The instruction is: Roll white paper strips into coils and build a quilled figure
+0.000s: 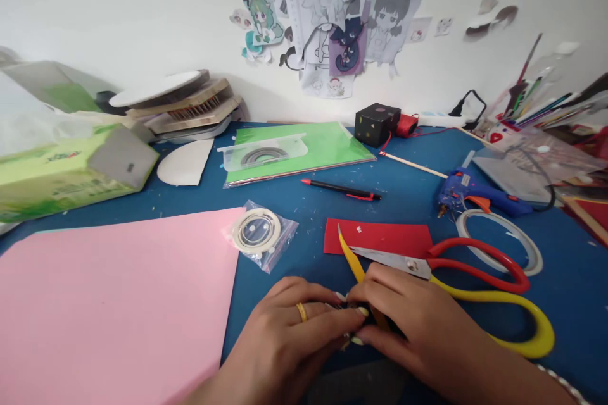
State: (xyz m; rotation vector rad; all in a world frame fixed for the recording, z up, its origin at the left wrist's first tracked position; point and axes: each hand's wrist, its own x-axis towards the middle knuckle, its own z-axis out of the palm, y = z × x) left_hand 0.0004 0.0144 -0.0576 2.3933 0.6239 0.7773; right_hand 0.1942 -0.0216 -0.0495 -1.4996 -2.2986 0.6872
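Near the front edge, my left hand (pixel 299 329), with a gold ring, and my right hand (pixel 413 316) meet fingertip to fingertip. Both are closed around something small and dark that their fingers mostly hide; I cannot make out its kind. A yellow curved-tip tool (pixel 350 254), perhaps tweezers, slants under my right hand. Scissors (pixel 413 267) with one red and one yellow handle lie beside and partly behind that hand, blades pointing left. Just beyond is a red paper strip (pixel 380 236).
Pink paper (pixel 118 304) covers the left. Rolls of tape in a plastic bag (pixel 256 232), a pen (pixel 341 189) and a green sheet stack (pixel 304 155) lie farther back. At right are a blue glue gun (pixel 484 193), a white tape ring (pixel 534 253) and a pen holder (pixel 503 133).
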